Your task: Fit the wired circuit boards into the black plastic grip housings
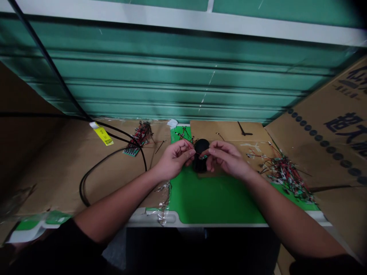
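My left hand (175, 157) and my right hand (226, 157) meet over the middle of the green mat (212, 198). Both are pinched shut on a small wired part (200, 154) with thin red leads, held between the fingertips. Right behind the fingers stands a black round object (201, 147), partly hidden by them. What exactly the small part is cannot be made out.
A heap of small red-wired parts (286, 175) lies at the right on cardboard. Another bundle on a green board (137, 139) lies at the left, beside a black cable (94, 168) with a yellow tag (103, 135). A green shutter wall (183, 76) stands behind; cardboard boxes flank both sides.
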{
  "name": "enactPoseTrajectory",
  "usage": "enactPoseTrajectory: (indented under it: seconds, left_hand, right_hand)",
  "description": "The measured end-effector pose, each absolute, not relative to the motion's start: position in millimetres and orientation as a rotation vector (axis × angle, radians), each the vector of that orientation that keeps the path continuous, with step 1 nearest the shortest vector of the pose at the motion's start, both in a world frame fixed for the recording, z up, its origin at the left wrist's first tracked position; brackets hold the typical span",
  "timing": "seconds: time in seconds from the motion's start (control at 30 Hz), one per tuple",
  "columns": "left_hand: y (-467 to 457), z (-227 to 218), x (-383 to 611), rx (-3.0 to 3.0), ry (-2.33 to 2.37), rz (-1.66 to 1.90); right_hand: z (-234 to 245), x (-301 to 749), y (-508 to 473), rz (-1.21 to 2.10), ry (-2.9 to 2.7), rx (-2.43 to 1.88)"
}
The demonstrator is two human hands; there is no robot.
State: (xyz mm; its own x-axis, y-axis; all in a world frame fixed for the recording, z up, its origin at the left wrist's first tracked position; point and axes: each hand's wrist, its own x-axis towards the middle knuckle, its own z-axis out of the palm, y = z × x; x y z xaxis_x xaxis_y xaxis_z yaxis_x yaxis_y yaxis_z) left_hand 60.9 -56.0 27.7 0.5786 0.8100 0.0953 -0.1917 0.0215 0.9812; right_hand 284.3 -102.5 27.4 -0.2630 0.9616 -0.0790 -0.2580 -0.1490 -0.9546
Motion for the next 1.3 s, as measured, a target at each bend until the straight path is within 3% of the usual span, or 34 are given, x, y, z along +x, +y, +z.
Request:
enactPoseTrajectory:
  seconds: [0.17,0.43,0.6,0.73,1.03,1.3]
  left_hand:
    - [-58.9,33.2,59.6,1.379,0.596,0.820]
    - [-55.4,32.8,59.1,1.347,0.708,0.895]
    - [-57.1,20.7,61.3,1.459,0.878,1.077]
    - [-64.4,6.1,65.9,1.928,1.077,0.939]
    - [-74.0,5.3,84.4,2.278,1.320,0.697]
    - [-77.3,0.4,88.0,2.414,1.247,0.768]
  right_hand:
    - [28.8,286.5,-102.0,1.769,-1.262,-0.921]
    - [24.5,286.9,-99.8,1.779,-1.238,-0.864]
    - [30.4,297.5,-94.6,1.602,-0.957,-0.808]
    - [33.3,310.3,-87.1,1.438,-0.819,-0.844]
    - [16.8,307.3,-79.1,1.152,-0.976,-0.993]
    - [2.7,308.2,-73.0,1.074,-1.109,-1.033]
